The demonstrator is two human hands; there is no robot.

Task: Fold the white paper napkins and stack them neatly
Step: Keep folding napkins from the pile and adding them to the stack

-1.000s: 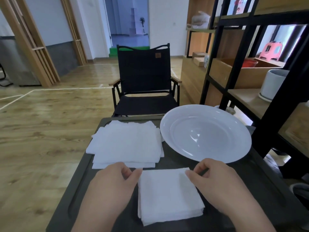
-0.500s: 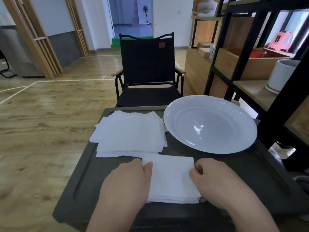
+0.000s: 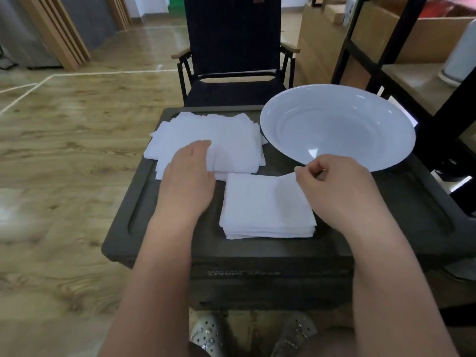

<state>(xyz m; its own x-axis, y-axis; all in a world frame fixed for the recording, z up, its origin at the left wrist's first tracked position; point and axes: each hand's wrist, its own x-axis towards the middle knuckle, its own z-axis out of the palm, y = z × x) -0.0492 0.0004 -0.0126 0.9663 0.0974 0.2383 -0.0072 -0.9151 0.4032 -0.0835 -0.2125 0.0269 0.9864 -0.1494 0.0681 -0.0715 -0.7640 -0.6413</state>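
A neat stack of folded white napkins (image 3: 265, 207) lies near the front of the dark table (image 3: 386, 210). My right hand (image 3: 337, 186) pinches the far right corner of the stack's top napkin and lifts it slightly. Behind, at the far left, sits a looser pile of unfolded white napkins (image 3: 231, 140). On that pile's near edge rests my left hand (image 3: 188, 176), palm down, fingers together, gripping nothing that I can see.
A large white plate (image 3: 337, 124) stands at the table's far right, just beyond my right hand. A black folding chair (image 3: 231, 47) faces the table's far edge. Black shelving (image 3: 438, 104) with boxes stands close on the right. Wooden floor lies to the left.
My left hand has left the folded stack and moved forward onto the unfolded pile. My right hand now pinches the stack's top corner. The camera has tilted down.
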